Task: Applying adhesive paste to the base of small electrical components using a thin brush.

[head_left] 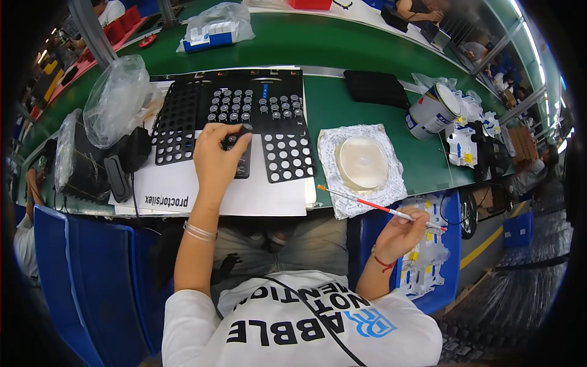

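Over the black hole trays, my left hand (217,156) pinches a small dark part (246,128) between thumb and fingertips; its exact kind is too small to make out. My right hand (402,237) is closed round a thin paintbrush (373,205) with a red and white handle. The brush tip points left, near the lower edge of a round dish (363,161) of pale, cream-coloured contents. Under the dish lies a crumpled printed sheet (330,147). Small round silvery parts (229,105) stand in rows beyond my left hand. A black tray with round holes (287,158) lies right of that hand, partly hiding another.
White paper (269,199) lies beneath the trays on the green table (321,92). Clear plastic bags (116,98) and a black device (117,177) are at the left. A tilted metal can (433,112) and a black pad (376,88) are at the right. A blue bin (451,269) holds white trays.
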